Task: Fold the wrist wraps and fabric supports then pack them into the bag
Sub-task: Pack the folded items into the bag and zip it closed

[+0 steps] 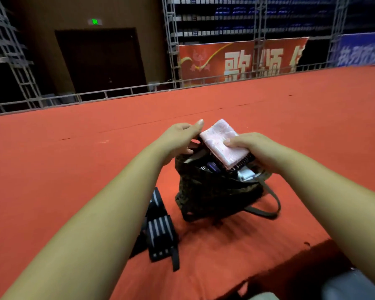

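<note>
A dark patterned bag [212, 191] sits open on the red carpet, with its strap lying to the right. My right hand [256, 148] grips a folded pink fabric support [223, 141] together with a dark striped piece beneath it, just above the bag's mouth. At the far left rim of the bag, my left hand [180, 137] holds the opening, thumb raised. Black wrist wraps with white stripes [160, 234] lie folded on the carpet in front of the bag, partly behind my left forearm. Small items show inside the bag.
The red carpeted platform [290, 118] stretches ahead to a low metal railing [117, 94]. Its near edge drops off at the lower right. Beyond the railing stand a dark door, metal trusses and a red banner [236, 61].
</note>
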The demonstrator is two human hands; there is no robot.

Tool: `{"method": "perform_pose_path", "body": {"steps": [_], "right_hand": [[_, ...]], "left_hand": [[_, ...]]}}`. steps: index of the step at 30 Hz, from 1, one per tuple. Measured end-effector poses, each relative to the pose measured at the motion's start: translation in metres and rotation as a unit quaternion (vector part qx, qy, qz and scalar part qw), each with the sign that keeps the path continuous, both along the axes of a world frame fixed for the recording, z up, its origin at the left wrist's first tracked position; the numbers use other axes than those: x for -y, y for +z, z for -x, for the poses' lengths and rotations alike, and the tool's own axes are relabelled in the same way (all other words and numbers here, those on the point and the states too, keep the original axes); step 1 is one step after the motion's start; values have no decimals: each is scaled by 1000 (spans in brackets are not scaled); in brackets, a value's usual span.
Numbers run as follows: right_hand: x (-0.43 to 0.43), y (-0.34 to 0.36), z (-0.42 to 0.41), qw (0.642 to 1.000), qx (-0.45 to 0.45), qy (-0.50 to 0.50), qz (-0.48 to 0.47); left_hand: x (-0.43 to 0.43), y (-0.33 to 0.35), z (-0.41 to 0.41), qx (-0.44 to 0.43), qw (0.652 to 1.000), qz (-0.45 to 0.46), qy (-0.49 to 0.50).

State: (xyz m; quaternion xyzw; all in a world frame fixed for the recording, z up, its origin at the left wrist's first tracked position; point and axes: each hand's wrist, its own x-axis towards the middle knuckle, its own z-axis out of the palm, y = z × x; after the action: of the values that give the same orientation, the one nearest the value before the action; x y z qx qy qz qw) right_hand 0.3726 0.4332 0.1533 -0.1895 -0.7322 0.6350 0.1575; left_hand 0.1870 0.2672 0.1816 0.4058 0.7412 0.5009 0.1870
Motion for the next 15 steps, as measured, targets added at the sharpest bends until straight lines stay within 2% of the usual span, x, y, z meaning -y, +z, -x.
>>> {"method": "perform_pose_path", "body": {"steps": [3, 5, 7, 9, 13, 15], "right_hand": [[-39, -10, -17, 997, -15, -57, 42], [-60, -17, -24, 994, -38, -80, 65], [-74, -24, -28, 990, -55, -89, 91], [-85, -32, -30, 984, -76, -97, 128], [-103, -47, -29, 972, -116, -107, 175], [-111, -54, -29, 967, -131, -109, 189]], "left_hand": [[-36, -7, -10, -91, 996, 4, 18], [-58, -14, -9, -178, 983, 47, 17], [-79, -21, -6, -309, 942, 128, 0], [-96, -28, -9, -418, 883, 213, -37], [-126, -38, -16, -528, 793, 294, -82], [-142, -44, -12, -561, 759, 319, -82]]}}
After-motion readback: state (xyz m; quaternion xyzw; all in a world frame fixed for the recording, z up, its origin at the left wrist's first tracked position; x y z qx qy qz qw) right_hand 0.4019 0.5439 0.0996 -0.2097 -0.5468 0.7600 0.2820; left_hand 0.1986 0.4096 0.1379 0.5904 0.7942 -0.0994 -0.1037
